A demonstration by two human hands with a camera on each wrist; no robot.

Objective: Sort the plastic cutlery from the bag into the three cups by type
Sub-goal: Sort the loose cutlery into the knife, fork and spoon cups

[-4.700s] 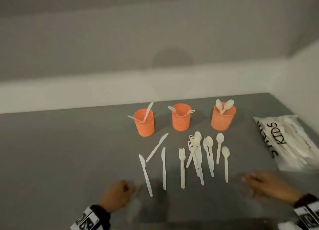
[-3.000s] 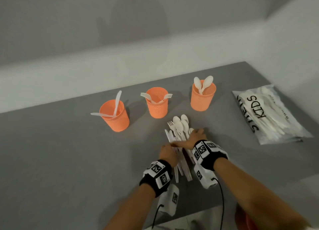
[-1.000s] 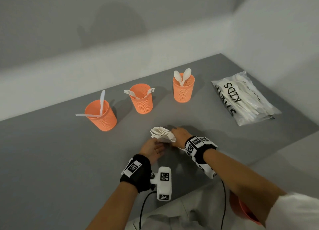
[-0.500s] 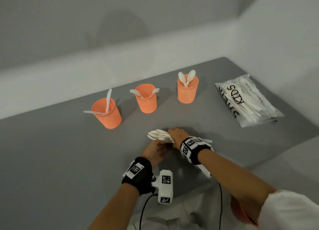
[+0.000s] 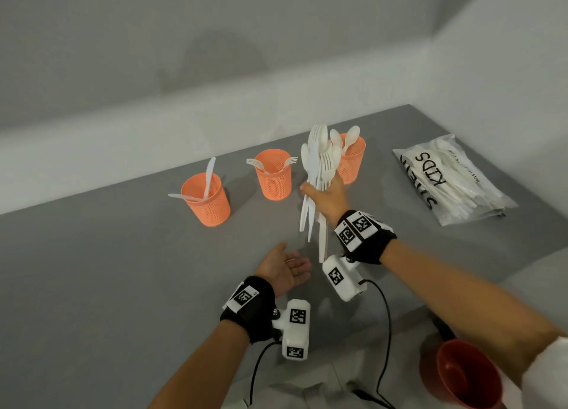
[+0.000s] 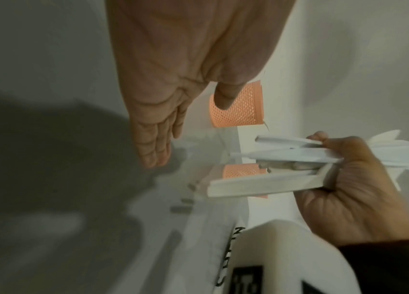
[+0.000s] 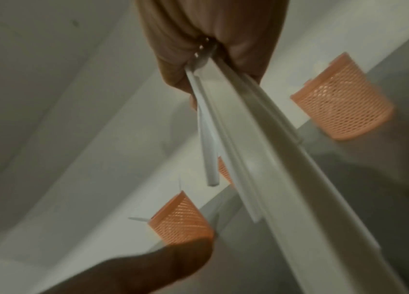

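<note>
Since half a second ago the bundle of cutlery (image 5: 318, 175) is no longer lying on the counter (image 5: 92, 270): it is standing nearly upright in the air, and the left hand (image 5: 284, 270) is now apart from it.

The grey counter is carrying everything. Taking the middle cup (image 5: 273, 175) as the landmark, the bag (image 5: 451, 178) printed KIDS is lying far to its right, with white cutlery inside. The left cup (image 5: 206, 199), to the landmark's left and nearer the person, is holding knives; the middle cup itself is holding forks; the right cup (image 5: 352, 159), to its right, is holding spoons. The bundle is rising just right of the landmark, partly covering the right cup. The right hand (image 5: 329, 196) is clenching round the bundle's middle, handles pointing down. The left hand is hovering relaxed, palm up and fingers straight, nearer the person than the landmark, below the handles.
</note>
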